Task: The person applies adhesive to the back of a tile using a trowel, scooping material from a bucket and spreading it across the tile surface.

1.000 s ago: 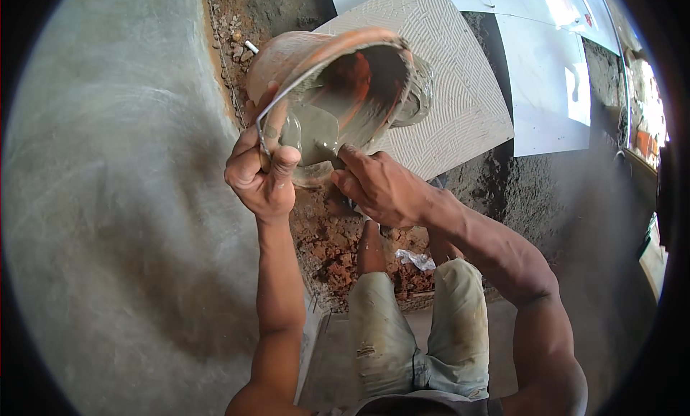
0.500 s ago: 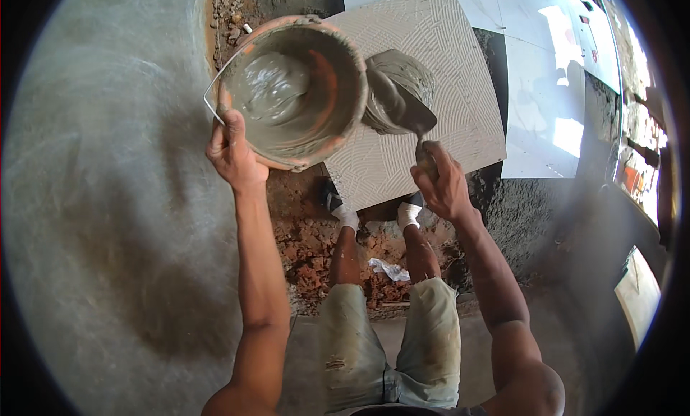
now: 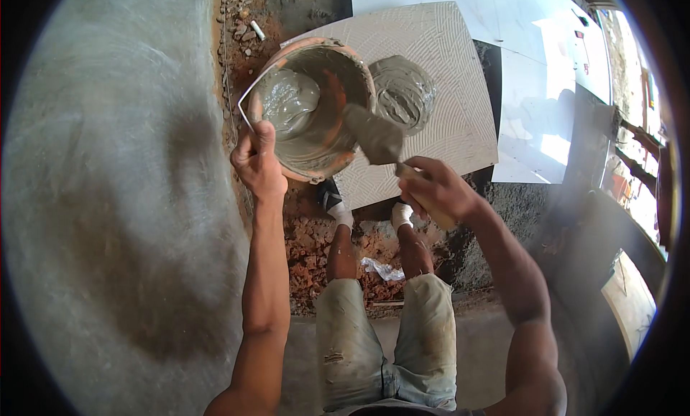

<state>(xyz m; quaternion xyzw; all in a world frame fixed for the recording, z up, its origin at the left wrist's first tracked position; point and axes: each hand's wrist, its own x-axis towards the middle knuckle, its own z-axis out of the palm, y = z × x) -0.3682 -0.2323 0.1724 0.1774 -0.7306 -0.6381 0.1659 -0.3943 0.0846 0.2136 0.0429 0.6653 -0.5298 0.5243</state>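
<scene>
An orange bucket (image 3: 330, 157), its inside smeared with grey wet mortar (image 3: 291, 103), is gripped at its rim by my left hand (image 3: 260, 164). My right hand (image 3: 435, 190) is closed on the handle of a trowel (image 3: 374, 134), whose blade is coated with mortar and is beside the bucket's right side. A large square tile (image 3: 460, 125) with a textured, ridged face lies under them, with a thick pile of mortar (image 3: 402, 93) on it.
White glossy tiles (image 3: 528, 121) lie along the right. A grey concrete floor (image 3: 122, 200) fills the left. My feet stand by the tile's near edge on reddish rubble (image 3: 313, 261), with a crumpled white scrap (image 3: 382, 271) between my legs. A small white cylinder (image 3: 256, 30) lies above the bucket.
The bucket has turned from tipped over the tile to mouth-up and has shifted slightly. The mortar pile shows more fully. The trowel has left it and moved left toward the bucket.
</scene>
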